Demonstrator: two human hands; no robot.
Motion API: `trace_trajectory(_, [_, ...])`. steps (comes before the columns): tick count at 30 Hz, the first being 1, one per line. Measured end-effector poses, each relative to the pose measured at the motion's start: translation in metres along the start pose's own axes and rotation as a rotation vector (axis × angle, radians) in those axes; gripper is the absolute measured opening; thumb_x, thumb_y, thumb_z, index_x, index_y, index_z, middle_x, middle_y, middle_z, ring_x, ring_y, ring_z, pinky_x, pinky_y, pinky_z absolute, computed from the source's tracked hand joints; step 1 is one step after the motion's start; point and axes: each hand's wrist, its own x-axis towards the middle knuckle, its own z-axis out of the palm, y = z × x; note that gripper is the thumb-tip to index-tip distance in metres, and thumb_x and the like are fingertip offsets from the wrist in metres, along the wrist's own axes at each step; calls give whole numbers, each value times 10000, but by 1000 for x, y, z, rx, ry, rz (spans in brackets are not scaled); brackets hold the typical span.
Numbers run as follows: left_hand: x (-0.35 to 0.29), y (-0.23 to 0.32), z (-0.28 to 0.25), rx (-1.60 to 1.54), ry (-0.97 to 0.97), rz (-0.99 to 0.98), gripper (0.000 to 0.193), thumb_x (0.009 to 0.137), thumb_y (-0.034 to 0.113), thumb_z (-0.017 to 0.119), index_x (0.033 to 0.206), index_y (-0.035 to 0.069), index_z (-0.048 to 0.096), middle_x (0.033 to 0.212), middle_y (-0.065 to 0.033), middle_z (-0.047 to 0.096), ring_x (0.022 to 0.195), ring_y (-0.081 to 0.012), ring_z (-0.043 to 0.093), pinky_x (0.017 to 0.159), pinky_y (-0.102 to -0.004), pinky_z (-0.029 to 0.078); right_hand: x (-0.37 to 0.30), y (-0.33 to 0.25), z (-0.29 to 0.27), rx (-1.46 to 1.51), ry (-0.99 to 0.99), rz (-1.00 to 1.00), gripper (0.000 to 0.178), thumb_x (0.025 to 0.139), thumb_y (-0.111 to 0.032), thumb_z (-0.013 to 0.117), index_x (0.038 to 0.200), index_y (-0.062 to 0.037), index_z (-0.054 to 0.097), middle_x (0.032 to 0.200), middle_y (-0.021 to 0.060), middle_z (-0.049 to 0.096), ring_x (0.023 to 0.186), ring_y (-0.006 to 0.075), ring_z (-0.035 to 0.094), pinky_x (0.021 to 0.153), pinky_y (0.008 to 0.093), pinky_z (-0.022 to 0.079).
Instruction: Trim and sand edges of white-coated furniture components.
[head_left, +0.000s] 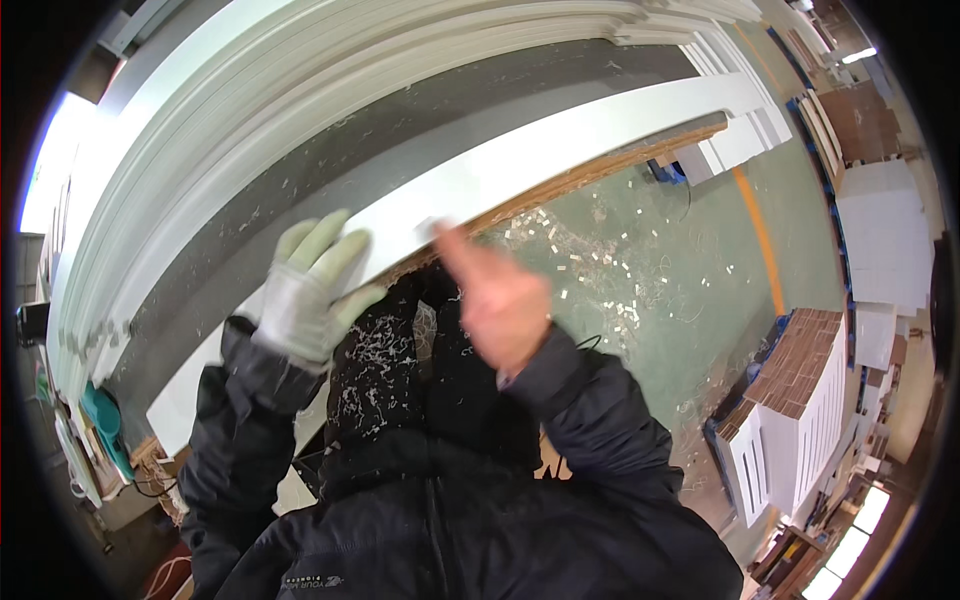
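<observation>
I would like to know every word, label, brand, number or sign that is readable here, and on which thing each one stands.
Black jacket: small pale lettering low on the front, upside down in the picture; I do not copy its wording.
White board: no text that I can make out.
Background stacks at right: any labels are too small to read.

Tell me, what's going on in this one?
Someone in a dark jacket is working at a long white board. The gloved left hand lies on its top face; the bare right hand, blurred, is at the near edge, and whether it holds anything is unclear. Long white pieces lie beyond it, and pale scraps are scattered on the green floor.
</observation>
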Motion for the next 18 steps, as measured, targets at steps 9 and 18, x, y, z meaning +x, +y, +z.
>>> trace_trajectory(9, [-83, -32, -53, 157, 16, -71, 699, 711, 273, 853, 1318, 62, 577, 1345, -158, 585, 1179, -411, 542, 1011, -501, 471, 5, 41, -22, -108, 122, 273, 651, 820, 95, 528, 1427, -138, 567, 793, 141, 684, 579, 245, 636, 530, 374, 528])
trace_trajectory(18, [-104, -19, -93, 218, -162, -221, 1099, 559, 508, 904, 1467, 84, 455, 1534, -258, 384, 1408, -485, 342, 1134, -577, 317, 0, -32, 12, 159, 102, 120, 615, 805, 78, 545, 1375, -142, 611, 826, 159, 677, 639, 289, 651, 590, 403, 541])
